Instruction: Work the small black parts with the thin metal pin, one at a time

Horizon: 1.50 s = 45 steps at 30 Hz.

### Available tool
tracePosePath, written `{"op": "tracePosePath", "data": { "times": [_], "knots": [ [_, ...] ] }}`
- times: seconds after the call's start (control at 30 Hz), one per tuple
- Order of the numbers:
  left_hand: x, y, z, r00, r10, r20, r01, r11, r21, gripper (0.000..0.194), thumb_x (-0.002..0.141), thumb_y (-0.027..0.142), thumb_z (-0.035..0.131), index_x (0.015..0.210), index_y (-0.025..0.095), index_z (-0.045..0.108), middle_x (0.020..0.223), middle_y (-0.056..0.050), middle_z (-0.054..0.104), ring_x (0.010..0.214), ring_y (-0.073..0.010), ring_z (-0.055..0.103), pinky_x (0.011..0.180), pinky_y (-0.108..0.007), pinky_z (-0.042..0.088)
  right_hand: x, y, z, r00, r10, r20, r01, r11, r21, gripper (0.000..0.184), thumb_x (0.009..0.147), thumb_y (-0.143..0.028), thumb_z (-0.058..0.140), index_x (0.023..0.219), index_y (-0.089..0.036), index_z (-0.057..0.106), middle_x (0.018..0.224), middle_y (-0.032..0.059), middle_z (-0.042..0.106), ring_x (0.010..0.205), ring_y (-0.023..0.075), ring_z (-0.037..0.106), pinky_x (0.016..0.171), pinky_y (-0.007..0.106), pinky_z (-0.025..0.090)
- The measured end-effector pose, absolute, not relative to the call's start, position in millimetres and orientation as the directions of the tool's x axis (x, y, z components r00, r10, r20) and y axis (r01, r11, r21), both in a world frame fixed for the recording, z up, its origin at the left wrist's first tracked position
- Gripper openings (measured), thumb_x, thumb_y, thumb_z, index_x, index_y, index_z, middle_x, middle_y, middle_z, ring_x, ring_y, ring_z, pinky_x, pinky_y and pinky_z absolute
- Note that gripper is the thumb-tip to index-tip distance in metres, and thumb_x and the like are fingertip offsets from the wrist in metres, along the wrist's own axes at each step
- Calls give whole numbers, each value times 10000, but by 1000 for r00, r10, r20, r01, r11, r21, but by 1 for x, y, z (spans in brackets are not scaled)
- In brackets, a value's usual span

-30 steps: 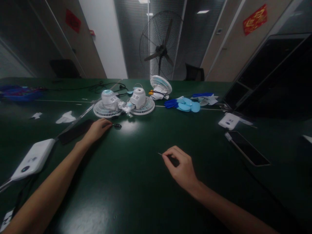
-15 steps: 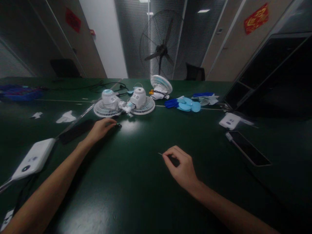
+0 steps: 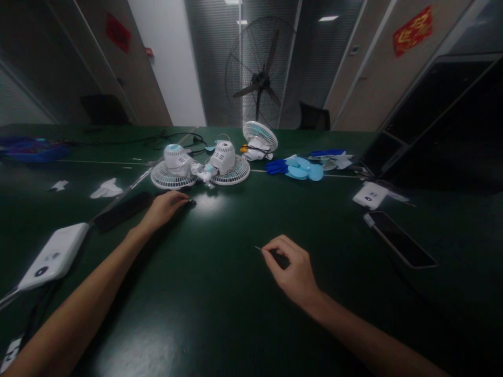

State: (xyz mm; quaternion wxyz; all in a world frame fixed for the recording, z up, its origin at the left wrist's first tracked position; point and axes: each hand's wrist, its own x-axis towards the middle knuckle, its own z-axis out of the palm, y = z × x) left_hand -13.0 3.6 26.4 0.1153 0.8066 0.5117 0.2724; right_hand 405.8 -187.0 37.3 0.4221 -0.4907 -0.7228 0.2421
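Ideally the left hand, fingers curled onto the small dark part on the worktop before the fan heads, pinches it squarely while the right hand keeps its thin pin pinched level.

Left hand stretched far forward, palm down, fingers curled; right hand nearer, its grip pinched.

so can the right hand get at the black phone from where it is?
Probably yes. The right hand rests on the table, the phone lies flat off to its right, and only bare green tabletop lies between them.
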Motion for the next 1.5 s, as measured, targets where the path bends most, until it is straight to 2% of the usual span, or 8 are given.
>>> {"op": "tracePosePath", "data": {
  "times": [0.47,0.63,0.8,0.97,1.13,1.27,1.37,1.5],
  "knots": [
    [-1,-2,29,279,906,317,762,-410,501,520,981,638,579,1210,200,740,1152,-113,768,1008,-296,726,880,-397,578,407,-186,37,-165,915,368,518,398,-757,130,1013,-211,588,959,-215,706,943,47,682,818,193,673,682,310,548],
    [-2,-9,29,398,800,448,779,-553,296,362,1023,495,559,1147,213,751,1238,-123,729,1162,-301,675,1020,-433,537,407,-186,38,-158,909,387,520,409,-749,143,1005,-211,586,927,-211,706,917,48,679,811,196,661,682,319,537],
    [-3,-11,29,535,726,433,770,-629,103,338,1035,379,521,1149,197,782,1190,-131,752,1102,-300,678,1008,-456,534,406,-187,38,-161,914,373,520,400,-755,136,1012,-217,587,946,-213,707,944,47,682,831,194,667,697,316,547],
    [4,-14,34,585,703,405,765,-644,11,330,1034,358,514,1080,197,798,1166,-136,761,1066,-306,677,985,-469,534,406,-187,39,-165,919,359,513,391,-765,142,1013,-216,577,959,-210,708,947,51,683,831,195,671,691,318,556],
    [4,-11,30,482,793,374,793,-576,199,345,1035,437,517,1141,209,752,1313,-144,696,1201,-320,643,1063,-471,514,406,-187,39,-172,918,358,519,393,-759,137,1014,-218,583,945,-215,702,954,57,694,825,196,677,682,316,570],
    [6,-8,29,430,861,272,770,-507,387,350,1030,499,536,1170,234,716,1200,-119,717,1078,-299,682,979,-451,555,407,-187,38,-181,919,351,534,391,-749,134,1016,-207,582,960,-217,703,955,53,695,820,192,685,677,306,579],
    [28,-19,35,520,824,225,687,-560,463,290,1036,469,568,1102,236,726,1144,-98,716,1030,-275,687,933,-417,559,407,-187,38,-197,922,333,545,385,-745,121,1016,-198,593,971,-220,703,961,47,692,825,188,687,687,298,579],
    [88,-58,41,724,665,184,484,-680,551,197,1067,363,578,1124,226,708,1136,-90,709,1053,-243,675,940,-394,544,405,-186,39,-205,919,336,579,391,-715,107,1010,-194,614,956,-225,701,946,40,687,827,189,680,716,300,565]
  ]
}}
